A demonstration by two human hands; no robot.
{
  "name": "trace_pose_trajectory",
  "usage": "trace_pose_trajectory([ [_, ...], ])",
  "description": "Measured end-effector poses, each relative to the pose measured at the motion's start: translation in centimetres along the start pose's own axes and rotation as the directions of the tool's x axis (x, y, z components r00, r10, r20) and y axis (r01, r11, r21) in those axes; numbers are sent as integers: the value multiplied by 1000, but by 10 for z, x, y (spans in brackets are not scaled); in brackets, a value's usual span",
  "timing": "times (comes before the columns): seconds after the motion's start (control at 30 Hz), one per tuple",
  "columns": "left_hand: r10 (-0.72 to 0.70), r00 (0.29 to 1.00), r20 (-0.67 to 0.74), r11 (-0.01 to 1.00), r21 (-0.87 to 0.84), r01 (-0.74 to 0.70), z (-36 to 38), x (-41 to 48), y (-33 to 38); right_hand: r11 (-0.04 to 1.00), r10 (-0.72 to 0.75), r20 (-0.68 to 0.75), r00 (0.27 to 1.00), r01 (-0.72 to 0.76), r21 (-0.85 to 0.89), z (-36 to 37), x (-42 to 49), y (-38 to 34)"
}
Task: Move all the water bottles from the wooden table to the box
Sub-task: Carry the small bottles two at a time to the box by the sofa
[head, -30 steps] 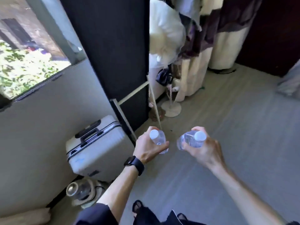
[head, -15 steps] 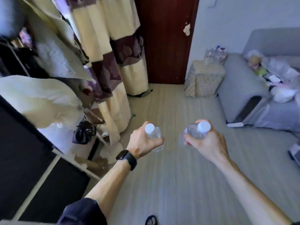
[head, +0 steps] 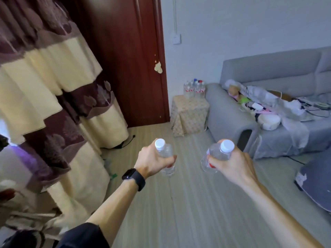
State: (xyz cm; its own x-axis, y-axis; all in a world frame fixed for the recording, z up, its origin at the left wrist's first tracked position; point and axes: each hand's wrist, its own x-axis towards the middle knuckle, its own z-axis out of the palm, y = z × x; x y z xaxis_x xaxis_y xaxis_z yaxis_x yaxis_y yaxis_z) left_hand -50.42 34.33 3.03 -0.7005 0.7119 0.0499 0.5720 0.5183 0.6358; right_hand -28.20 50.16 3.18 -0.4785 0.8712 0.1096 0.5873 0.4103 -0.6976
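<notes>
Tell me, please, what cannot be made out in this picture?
All in the head view:
1. Left bottle: the left hand covers its middle.
2. Right bottle: the right hand covers most of its label.
3. Far bottles on the stand: too small to count.
4. Stand: its cloth hides whether it is the box.

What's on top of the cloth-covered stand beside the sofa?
A cluster of clear bottles with red labels sits on the stand. The cloth hides the stand's own surface.
</notes>
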Motion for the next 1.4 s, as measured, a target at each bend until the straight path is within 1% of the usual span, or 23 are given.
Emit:
trace_pose_trajectory([
  [0.1,-1,1000,-1,1000,28,1,9,66,26,1000,-9,35,999,9,2,-9,70,8],
  [0.17,0,1000,-19,1000,27,1,14,110,40,999,-33,29,999,32,16,-10,117,12],
  [0.27,3,999,-39,999,33,-1,18,168,55,998,-55,31,998,55,-22,-10,179,13],
  [0.33,7,998,-62,999,41,-4,21,206,61,999,-50,26,998,50,11,-6,222,14],
  [0.47,11,996,-89,1000,27,-9,27,286,61,997,-68,26,997,67,25,11,306,8],
  [0.67,45,996,-72,999,18,-44,41,424,49,998,-49,25,998,48,31,57,430,-2],
  [0.77,12,997,-74,1000,-26,-14,54,493,46,999,-41,1,999,41,31,76,485,-4],
  [0.83,8,999,-43,999,-39,-10,63,540,46,999,-23,-22,999,24,37,86,524,-5],
  [0.93,22,1000,9,999,-36,-21,79,602,47,1000,5,-15,1000,-4,25,95,575,-4],
  [1.13,26,997,75,998,-51,-22,119,710,52,997,68,-16,998,-67,34,118,679,19],
  [1.23,-1,994,107,999,-46,6,141,763,54,995,99,21,995,-100,28,133,737,36],
  [1.4,-69,990,127,996,-44,75,176,848,65,995,93,70,993,-95,30,154,839,60],
])
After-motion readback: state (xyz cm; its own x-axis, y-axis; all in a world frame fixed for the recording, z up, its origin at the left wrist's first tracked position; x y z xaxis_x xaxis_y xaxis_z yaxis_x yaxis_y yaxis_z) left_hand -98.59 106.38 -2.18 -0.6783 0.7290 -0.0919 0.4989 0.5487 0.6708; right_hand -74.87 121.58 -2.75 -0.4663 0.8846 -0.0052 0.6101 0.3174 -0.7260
